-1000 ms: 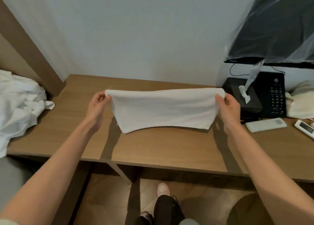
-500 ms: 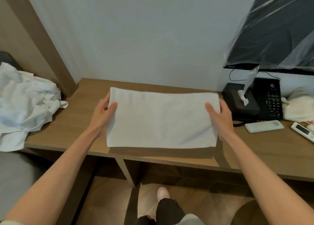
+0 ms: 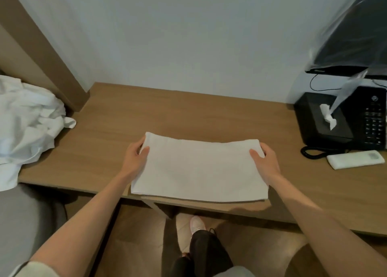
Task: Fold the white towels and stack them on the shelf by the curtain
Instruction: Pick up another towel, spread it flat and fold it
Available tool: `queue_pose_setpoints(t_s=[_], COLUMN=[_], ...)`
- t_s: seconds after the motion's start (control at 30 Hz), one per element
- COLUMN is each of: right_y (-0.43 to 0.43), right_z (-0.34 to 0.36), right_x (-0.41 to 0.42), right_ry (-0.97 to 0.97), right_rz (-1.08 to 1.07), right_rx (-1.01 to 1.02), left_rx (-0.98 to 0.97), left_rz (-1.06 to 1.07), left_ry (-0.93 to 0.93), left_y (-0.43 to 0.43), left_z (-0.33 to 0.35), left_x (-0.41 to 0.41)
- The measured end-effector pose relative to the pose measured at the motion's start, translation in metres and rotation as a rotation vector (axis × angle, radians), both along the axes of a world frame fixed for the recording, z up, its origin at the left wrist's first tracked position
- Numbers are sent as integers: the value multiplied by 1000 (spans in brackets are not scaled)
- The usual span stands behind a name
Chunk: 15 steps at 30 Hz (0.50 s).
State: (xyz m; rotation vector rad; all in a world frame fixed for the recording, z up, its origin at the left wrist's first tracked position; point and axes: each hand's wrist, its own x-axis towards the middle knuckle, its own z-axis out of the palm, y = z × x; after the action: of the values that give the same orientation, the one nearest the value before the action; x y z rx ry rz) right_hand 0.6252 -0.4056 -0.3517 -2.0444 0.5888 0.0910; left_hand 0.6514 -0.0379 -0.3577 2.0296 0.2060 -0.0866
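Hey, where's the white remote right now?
Head view, far right: the white remote lies flat on the wooden desk, just in front of the black phone and to the right of the white towel.

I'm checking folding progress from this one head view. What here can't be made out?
Head view only.
- Fingers of left hand and right hand: partly hidden under the white towel.
- Towel's layer count: its top face hides it.
- White cloth pile: cut off by the left edge.
- Phone keypad: blurred, cut by the right edge.
- Shelf and curtain: outside the frame.
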Motion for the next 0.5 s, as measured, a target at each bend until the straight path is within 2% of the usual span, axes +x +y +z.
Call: queue_pose_setpoints(t_s=[0.17, 0.27, 0.33, 0.4, 0.5], right_y=[-6, -6, -4, -3, -3], right_z=[-34, -42, -42, -41, -36], right_x=[32, 48, 55, 60, 60], right_ry=[73, 204, 255, 248, 211], right_rz=[48, 33, 29, 15, -75], right_rx=[-161, -385, -502, -504, -328], left_rx=[147, 402, 494, 512, 456], left_rz=[121, 174, 202, 216, 254], left_ry=[48, 36, 90, 134, 148], left_y=[-7, -10, -12, -14, -13], left_z=[-33, -41, -44, -44, -40], left_x=[39, 51, 59, 64, 62])
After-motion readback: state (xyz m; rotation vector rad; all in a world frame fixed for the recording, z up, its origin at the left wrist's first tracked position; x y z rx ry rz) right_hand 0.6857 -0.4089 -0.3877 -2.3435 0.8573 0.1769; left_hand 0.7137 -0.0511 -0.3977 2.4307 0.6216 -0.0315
